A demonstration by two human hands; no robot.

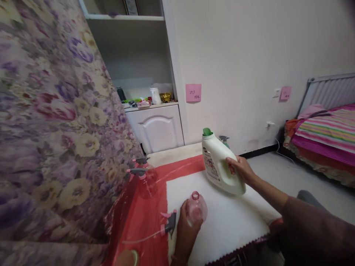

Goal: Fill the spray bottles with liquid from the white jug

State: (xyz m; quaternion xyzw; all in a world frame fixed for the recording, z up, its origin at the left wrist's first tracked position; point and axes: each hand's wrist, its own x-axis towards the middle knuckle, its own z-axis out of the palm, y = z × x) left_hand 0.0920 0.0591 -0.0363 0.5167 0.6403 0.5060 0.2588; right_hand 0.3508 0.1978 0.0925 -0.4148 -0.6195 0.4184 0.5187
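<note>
My left hand is wrapped round a clear pink spray bottle that has no top on, its round neck facing up. In my right hand is the handle of a large pale green detergent jug, held tilted to the left above the white cloth. A green spout shows in the jug's uncapped mouth. Left of my left hand lies a grey and pink spray trigger head with its thin tube stretched over the red cover. How full the jug is cannot be seen.
Pink spray bottles with grey triggers stand at the left by the floral curtain. Behind the jug is another sprayer. The white cloth lies on a red table cover. A bed stands at the right.
</note>
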